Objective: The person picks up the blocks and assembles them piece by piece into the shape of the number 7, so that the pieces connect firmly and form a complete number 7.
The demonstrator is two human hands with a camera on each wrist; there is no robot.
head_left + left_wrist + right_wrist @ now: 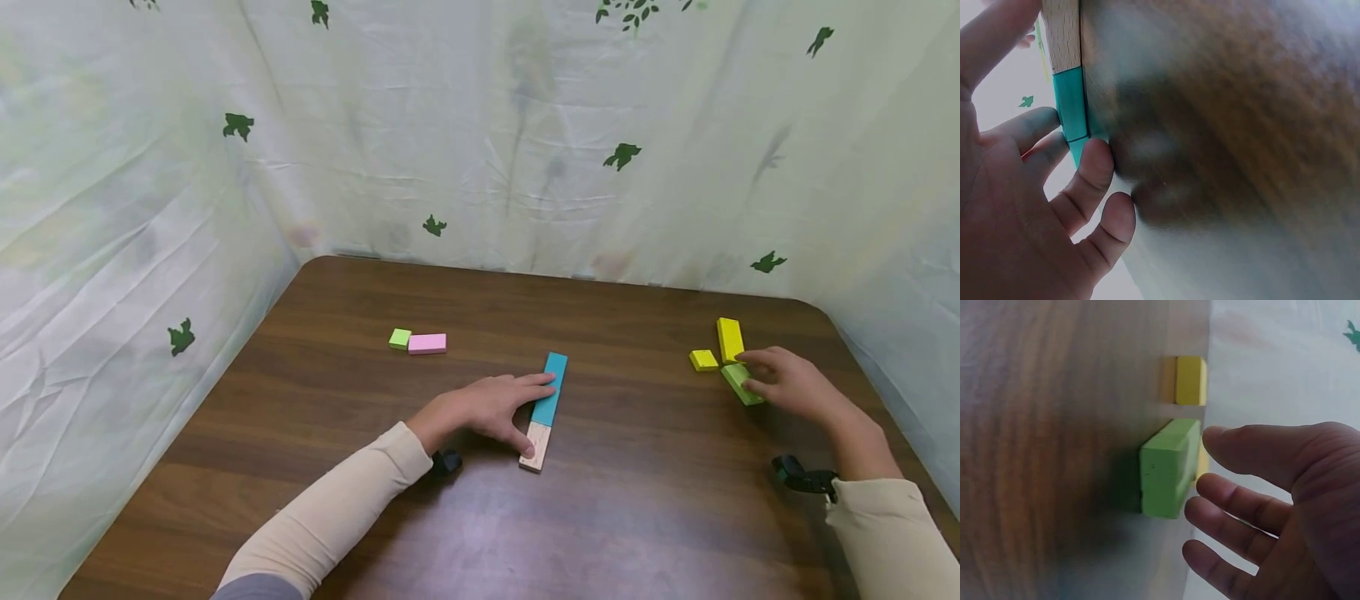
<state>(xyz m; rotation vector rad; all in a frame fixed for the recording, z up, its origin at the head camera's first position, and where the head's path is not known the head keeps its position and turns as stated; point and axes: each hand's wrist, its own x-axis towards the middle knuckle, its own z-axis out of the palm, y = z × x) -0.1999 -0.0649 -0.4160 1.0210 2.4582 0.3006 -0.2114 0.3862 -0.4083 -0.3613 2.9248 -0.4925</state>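
Observation:
A plain wood block [536, 447] and blue blocks [550, 395] lie end to end in a line at the table's middle. My left hand [501, 406] is over this line, its thumb at the wood block and its fingertips along the blue part. In the left wrist view, a seam splits the blue part [1072, 103] in two. On the right, my right hand [795, 383] reaches over a light green block [738, 383] with thumb and fingers apart. A long yellow block [730, 340] and a small yellow block [703, 360] lie close to the green one.
Toward the back left, a small lime green block [400, 339] sits against a pink block [427, 344]. The dark wooden table [315, 400] is bounded at its far edge by a pale curtain [480, 167] with green leaf and bird prints.

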